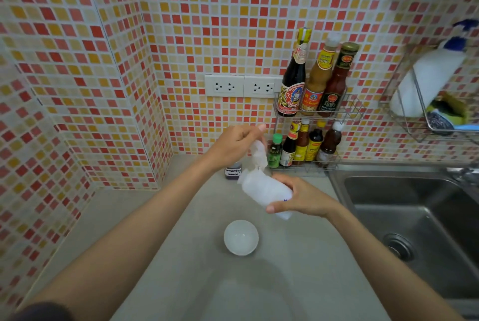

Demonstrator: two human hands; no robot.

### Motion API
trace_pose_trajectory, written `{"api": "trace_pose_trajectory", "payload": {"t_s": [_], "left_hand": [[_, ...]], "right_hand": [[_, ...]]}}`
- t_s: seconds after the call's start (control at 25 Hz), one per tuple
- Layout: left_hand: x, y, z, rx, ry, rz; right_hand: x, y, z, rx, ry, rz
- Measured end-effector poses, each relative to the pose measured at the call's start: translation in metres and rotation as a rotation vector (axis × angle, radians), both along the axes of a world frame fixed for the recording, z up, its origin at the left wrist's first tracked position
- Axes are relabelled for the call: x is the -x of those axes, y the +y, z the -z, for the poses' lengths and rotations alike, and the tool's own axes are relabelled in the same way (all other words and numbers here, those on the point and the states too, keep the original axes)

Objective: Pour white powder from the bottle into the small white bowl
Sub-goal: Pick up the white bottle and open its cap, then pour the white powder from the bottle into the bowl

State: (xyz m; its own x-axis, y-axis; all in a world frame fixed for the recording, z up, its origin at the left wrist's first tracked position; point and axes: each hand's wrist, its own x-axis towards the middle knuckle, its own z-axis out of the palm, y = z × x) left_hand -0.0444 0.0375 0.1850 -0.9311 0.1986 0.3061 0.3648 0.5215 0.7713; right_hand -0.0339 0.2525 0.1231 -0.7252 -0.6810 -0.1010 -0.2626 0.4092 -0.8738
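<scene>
A small white bowl (241, 237) stands upright on the grey counter (181, 230), nothing visible inside it. Above and behind it my right hand (303, 200) grips a white translucent bottle (261, 188), tilted with its neck pointing up and to the left. My left hand (237, 145) is higher, fingers pinched on a blurred white piece (259, 153) just above the bottle's neck; whether it is the cap or a wrapper is unclear. The bottle is off the counter, behind the bowl and slightly to its right.
A small dark jar with a handwritten label (232, 171) stands behind the bottle. A two-tier wire rack of sauce bottles (311, 123) stands against the tiled wall. A steel sink (414, 219) lies at the right, with a dish rack (427, 95) above it.
</scene>
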Motion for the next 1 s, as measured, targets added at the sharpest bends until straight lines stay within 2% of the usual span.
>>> {"api": "trace_pose_trajectory", "payload": {"t_s": [0.2, 0.32, 0.56, 0.76, 1.0], "left_hand": [[-0.029, -0.028, 0.073, -0.176, -0.122, -0.212], [-0.057, -0.031, 0.135, -0.186, -0.266, -0.317], [-0.106, -0.022, 0.211, -0.199, -0.554, -0.243], [-0.117, -0.016, 0.229, -0.138, -0.556, -0.186], [-0.123, -0.01, 0.236, -0.227, -0.48, -0.229]], "right_hand": [[-0.008, 0.011, 0.048, -0.052, 0.025, 0.18], [-0.02, 0.018, 0.082, -0.131, 0.086, 0.241], [-0.03, 0.018, 0.113, -0.296, 0.16, 0.263], [-0.027, 0.008, 0.107, -0.56, 0.295, 0.199], [-0.021, -0.004, 0.091, -0.731, 0.54, 0.122]]}}
